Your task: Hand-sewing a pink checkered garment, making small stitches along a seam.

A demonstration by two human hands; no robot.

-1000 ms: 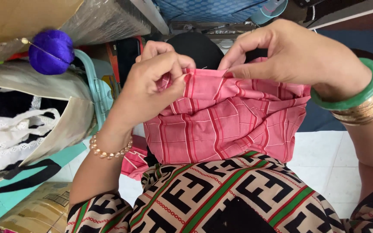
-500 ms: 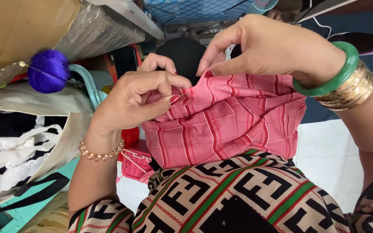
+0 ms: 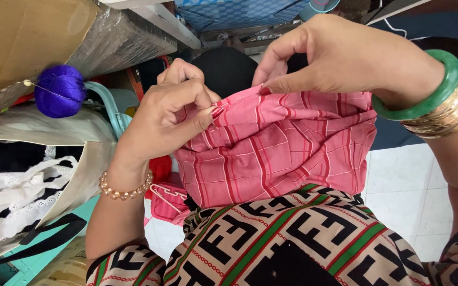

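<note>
Left hand [image 3: 170, 114] and right hand [image 3: 340, 58] are pinching the pink checked fabric [image 3: 276, 148] at its top edge, fingers closed tight, keeping it taut above the lap.

A beaded bracelet [image 3: 125, 190] circles the left wrist; a green bangle [image 3: 430, 98] and gold bangles [image 3: 451, 116] the right. Patterned beige, black, green and red garment [image 3: 292, 243].

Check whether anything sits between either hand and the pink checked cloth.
Nothing visible does. The left hand pinches the top edge of the pink checked cloth directly, and the right hand pinches the same edge further along. The purple pincushion sits off to the side, apart from both.
</note>
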